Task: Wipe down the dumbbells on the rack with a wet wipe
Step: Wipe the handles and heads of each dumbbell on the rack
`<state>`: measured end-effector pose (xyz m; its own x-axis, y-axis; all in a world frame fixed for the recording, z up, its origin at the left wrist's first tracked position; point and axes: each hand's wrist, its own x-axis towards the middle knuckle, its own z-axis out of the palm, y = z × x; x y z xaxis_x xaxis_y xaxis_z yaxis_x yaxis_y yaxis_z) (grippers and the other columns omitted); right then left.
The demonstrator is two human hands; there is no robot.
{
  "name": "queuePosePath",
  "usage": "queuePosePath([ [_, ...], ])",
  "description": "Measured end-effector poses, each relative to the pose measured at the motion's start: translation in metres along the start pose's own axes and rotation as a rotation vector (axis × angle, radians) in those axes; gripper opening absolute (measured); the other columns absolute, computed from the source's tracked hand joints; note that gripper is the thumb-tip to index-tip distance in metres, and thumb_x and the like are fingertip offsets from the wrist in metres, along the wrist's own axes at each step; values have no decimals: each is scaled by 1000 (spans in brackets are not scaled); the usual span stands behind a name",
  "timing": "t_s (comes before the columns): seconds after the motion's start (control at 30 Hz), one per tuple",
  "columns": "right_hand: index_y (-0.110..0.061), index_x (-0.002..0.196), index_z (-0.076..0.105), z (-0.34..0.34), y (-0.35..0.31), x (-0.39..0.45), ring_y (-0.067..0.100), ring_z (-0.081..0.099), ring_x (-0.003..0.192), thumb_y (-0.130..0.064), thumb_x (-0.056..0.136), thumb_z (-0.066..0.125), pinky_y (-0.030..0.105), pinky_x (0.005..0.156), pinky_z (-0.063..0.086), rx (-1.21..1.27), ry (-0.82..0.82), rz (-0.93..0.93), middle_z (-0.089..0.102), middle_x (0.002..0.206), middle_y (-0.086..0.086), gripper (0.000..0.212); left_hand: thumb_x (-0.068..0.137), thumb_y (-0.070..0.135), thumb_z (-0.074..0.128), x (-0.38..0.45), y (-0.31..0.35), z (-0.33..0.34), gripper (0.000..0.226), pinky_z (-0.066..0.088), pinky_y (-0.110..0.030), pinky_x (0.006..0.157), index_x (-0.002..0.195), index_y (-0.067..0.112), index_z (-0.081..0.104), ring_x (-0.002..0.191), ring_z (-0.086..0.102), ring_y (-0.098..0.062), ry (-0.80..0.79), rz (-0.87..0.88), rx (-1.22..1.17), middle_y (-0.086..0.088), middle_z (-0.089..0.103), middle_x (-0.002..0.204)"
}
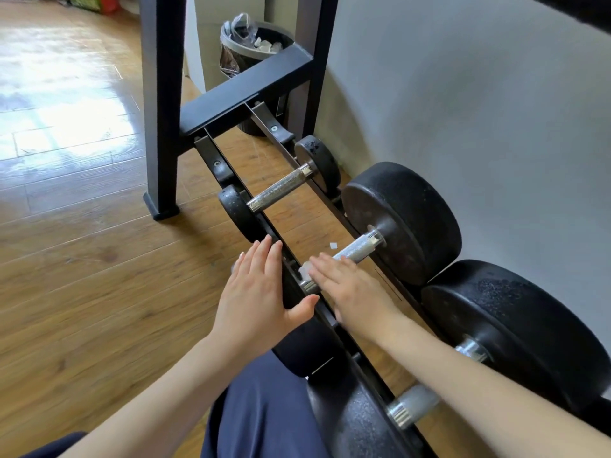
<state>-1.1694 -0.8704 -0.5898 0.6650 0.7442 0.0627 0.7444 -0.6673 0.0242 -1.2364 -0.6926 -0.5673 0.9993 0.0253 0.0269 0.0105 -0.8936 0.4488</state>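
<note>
From the head camera, three dumbbells lie across the low black steel rack (231, 180): a small dumbbell (281, 186) farthest off, a middle dumbbell (401, 223), and a near dumbbell (509, 328). Each has round, matte black, pitted heads and a knurled chrome handle.

The left hand (261, 292) lies flat, fingers straight, against the middle dumbbell's near head, holding nothing. The right hand (347, 285) rests with straight fingers on that dumbbell's handle, pressing a small crumpled white wet wipe (305, 269), which peeks out at the fingertips.

A grey round bin (254, 54) with a clear plastic liner stands behind the rack and holds crumpled white scraps. The floor (82, 226) is glossy wood plank.
</note>
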Motion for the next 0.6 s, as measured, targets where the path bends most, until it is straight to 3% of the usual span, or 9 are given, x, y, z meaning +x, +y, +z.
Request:
queuePosePath([
  [0.17,3,131,51,-7,16,8,32,43,131,12,65,62,45,108,22,8,100,280,53,135,18,67,64,79,3,0,0,-2,114,-10,-25,113,155,11,6,150,2,-18,1,-5,24,-6,4,163],
  [0.27,4,124,57,2,2,-1,32,52,123,6,59,63,48,103,33,-6,60,53,58,128,17,66,65,79,5,-1,0,0,113,-9,-25,114,155,10,9,150,4,-19,2,-4,14,-7,7,163],
  [0.33,1,125,58,3,4,-11,28,51,125,-3,72,48,46,104,33,25,39,-99,56,133,12,54,67,79,8,-1,0,0,112,-7,-26,114,154,9,12,150,7,-20,5,1,6,-8,10,162],
  [0.43,-4,129,56,-1,31,-16,25,48,127,-5,75,30,49,104,36,-36,94,-58,53,136,10,60,66,79,6,-1,1,-2,113,-9,-25,113,155,10,10,150,5,-19,-3,3,13,-7,8,162],
  [0.53,0,132,50,-2,36,-5,31,44,130,-1,77,32,53,104,37,-5,178,224,52,136,16,59,64,78,5,0,1,-2,113,-11,-25,113,155,11,8,150,3,-19,3,-2,7,-6,6,163],
  [0.6,3,130,51,7,19,-2,33,45,129,7,69,52,51,105,34,7,214,223,54,133,18,62,65,78,7,0,1,-1,113,-10,-25,114,155,10,9,150,4,-19,-3,-5,6,-7,7,163],
])
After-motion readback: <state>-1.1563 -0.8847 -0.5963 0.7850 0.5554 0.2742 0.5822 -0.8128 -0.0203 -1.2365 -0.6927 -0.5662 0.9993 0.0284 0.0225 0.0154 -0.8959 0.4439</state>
